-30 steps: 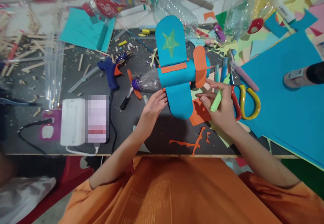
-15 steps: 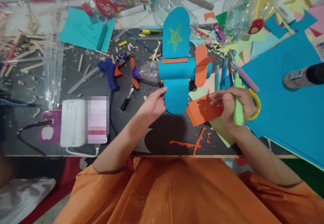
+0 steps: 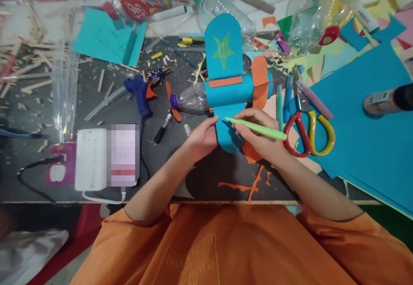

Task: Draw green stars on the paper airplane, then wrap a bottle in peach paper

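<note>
A toy airplane (image 3: 229, 92), made from a clear plastic bottle wrapped in blue paper, lies in front of me. It has orange paper strips, an orange tail piece (image 3: 260, 68) and an orange propeller at its purple cap (image 3: 174, 101). A light green star (image 3: 223, 50) fills the far wing. My left hand (image 3: 204, 139) pinches the edge of the near wing (image 3: 229, 143). Between the fingers of my right hand (image 3: 263, 147) is a light green marker (image 3: 264, 130), its tip at the near wing's surface. No mark there can be made out.
Scissors (image 3: 301, 132) with red and yellow handles lie right of my right hand. Blue paper sheets (image 3: 364, 134) and a dark-capped bottle (image 3: 383, 100) are farther right. At left are a blue glue gun (image 3: 140, 93), a phone (image 3: 124, 156) and wood scraps. Plastic bottles line the back.
My right hand has moved left from over the scissors to the near wing, turning the marker so its tip points left. The scissors are uncovered. The airplane has shifted slightly and tilted.
</note>
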`<state>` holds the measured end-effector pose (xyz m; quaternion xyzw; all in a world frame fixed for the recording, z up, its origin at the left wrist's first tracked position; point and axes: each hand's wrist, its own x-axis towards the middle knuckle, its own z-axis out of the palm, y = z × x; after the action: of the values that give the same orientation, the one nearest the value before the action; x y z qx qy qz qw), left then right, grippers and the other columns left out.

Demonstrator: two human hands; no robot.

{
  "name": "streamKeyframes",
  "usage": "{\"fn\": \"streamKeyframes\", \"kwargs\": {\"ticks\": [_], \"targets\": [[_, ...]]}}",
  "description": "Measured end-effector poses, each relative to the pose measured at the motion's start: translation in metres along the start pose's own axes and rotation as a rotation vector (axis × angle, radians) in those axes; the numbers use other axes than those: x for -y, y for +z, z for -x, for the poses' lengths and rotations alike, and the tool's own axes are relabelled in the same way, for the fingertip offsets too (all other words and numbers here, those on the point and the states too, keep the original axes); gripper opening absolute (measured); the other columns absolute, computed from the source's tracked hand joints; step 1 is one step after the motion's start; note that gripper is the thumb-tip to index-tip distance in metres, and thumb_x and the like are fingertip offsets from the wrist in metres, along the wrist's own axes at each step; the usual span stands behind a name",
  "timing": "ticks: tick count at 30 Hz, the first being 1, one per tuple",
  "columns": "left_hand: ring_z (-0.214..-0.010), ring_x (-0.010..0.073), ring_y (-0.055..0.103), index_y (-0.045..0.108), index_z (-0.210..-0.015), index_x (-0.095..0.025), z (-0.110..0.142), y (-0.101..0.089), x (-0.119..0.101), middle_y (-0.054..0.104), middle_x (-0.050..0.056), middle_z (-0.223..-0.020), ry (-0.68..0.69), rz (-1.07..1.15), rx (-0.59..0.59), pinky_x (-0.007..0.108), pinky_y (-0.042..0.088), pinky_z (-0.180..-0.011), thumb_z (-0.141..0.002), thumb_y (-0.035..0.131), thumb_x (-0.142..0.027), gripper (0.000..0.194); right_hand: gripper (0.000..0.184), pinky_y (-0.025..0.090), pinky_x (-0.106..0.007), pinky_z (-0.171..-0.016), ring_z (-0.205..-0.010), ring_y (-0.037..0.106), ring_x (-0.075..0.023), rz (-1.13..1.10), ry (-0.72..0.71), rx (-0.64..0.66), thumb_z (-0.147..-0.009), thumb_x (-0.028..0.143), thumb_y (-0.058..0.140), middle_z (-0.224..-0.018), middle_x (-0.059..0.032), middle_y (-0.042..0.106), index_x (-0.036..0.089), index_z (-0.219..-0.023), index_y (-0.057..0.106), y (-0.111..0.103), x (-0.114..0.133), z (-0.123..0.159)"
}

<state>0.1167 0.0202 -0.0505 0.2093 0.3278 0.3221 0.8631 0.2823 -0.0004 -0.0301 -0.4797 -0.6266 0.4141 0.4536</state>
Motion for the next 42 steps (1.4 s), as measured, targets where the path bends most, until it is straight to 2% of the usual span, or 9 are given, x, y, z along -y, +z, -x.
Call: {"fn": "streamKeyframes", "kwargs": {"ticks": [3,5,10,14,19,25,32,36,42], "targets": [[-0.137,0.0356,0.054,0.066,-0.082,-0.02,0.003,0.002,0.005,0.076,0.01,-0.108,-0.045,-0.01,0.003,0.049,0.046,-0.116,-0.085,0.059,-0.045,0.026,0.027,0.06,-0.029,-0.061,-0.07,0.072,-0.0168,-0.074,0.025,0.004,-0.09,0.049,0.065,-0.081,-0.0034,0.073,0.022,-0.09,0.064,0.004,-0.004,0.004],[-0.136,0.0358,0.055,0.064,-0.077,-0.021,0.003,0.002,0.008,0.076,0.01,-0.104,-0.089,-0.022,-0.029,0.05,0.046,-0.116,-0.084,0.06,-0.048,0.028,0.024,0.062,-0.03,-0.063,-0.072,0.074,-0.0173,-0.119,0.034,0.003,-0.091,0.047,0.065,-0.083,-0.0033,0.074,0.023,-0.091,0.063,0.004,-0.006,0.007],[-0.133,0.0338,0.058,0.07,-0.099,-0.017,0.0,0.001,0.005,0.078,0.01,-0.105,-0.093,-0.036,-0.171,0.05,0.045,-0.117,-0.09,0.05,-0.046,0.037,0.014,0.064,-0.032,-0.07,-0.082,0.077,-0.0185,-0.169,-0.034,-0.08,-0.094,0.037,0.065,-0.087,-0.003,0.075,0.023,-0.095,0.063,0.001,-0.006,0.01],[-0.129,0.0315,0.063,0.068,-0.117,-0.012,0.001,0.003,-0.001,0.078,0.012,-0.11,-0.095,0.076,-0.201,0.046,0.047,-0.115,-0.094,0.042,-0.037,0.043,0.004,0.061,-0.027,-0.066,-0.08,0.075,-0.0163,-0.136,-0.086,-0.065,-0.094,0.027,0.065,-0.086,-0.0021,0.075,0.023,-0.095,0.065,0.001,-0.008,0.008],[-0.124,0.0266,0.066,0.063,-0.131,-0.009,0.004,0.007,0.001,0.077,0.011,-0.116,-0.088,0.247,-0.216,0.039,0.047,-0.113,-0.1,0.037,-0.033,0.047,0.003,0.058,-0.025,-0.065,-0.075,0.072,-0.0151,0.037,-0.165,-0.028,-0.091,0.025,0.068,-0.085,-0.0018,0.076,0.022,-0.092,0.069,0.005,-0.008,0.007],[-0.124,0.0241,0.066,0.062,-0.134,-0.014,0.001,0.0,0.009,0.078,0.008,-0.114,-0.033,0.297,-0.149,0.038,0.045,-0.115,-0.104,0.039,-0.04,0.046,0.006,0.056,-0.024,-0.065,-0.073,0.071,-0.0146,0.117,-0.21,0.055,-0.093,0.026,0.064,-0.084,-0.001,0.076,0.022,-0.094,0.069,0.012,-0.005,0.005],[-0.126,0.0249,0.065,0.06,-0.137,-0.012,0.001,0.002,0.007,0.077,0.011,-0.119,-0.043,0.313,-0.178,0.039,0.042,-0.117,-0.105,0.038,-0.039,0.047,0.005,0.056,-0.024,-0.065,-0.074,0.072,-0.0143,0.17,-0.213,0.062,-0.093,0.024,0.064,-0.085,-0.0012,0.077,0.022,-0.094,0.069,0.012,-0.005,0.005],[-0.125,0.0254,0.066,0.058,-0.14,-0.012,0.0,0.005,0.006,0.075,0.012,-0.122,-0.041,0.323,-0.187,0.039,0.044,-0.115,-0.105,0.038,-0.037,0.048,0.006,0.055,-0.023,-0.062,-0.071,0.071,-0.0138,0.162,-0.205,0.059,-0.093,0.024,0.064,-0.082,-0.0011,0.077,0.021,-0.092,0.069,0.012,-0.005,0.005],[-0.117,0.0236,0.071,0.065,-0.133,-0.017,0.0,0.003,0.007,0.079,0.008,-0.111,-0.034,0.289,-0.176,0.037,0.05,-0.109,-0.105,0.035,-0.036,0.045,0.007,0.054,-0.023,-0.061,-0.07,0.07,-0.0139,0.14,-0.197,0.047,-0.093,0.025,0.064,-0.079,-0.0008,0.075,0.021,-0.09,0.069,0.01,-0.005,0.005]]}}
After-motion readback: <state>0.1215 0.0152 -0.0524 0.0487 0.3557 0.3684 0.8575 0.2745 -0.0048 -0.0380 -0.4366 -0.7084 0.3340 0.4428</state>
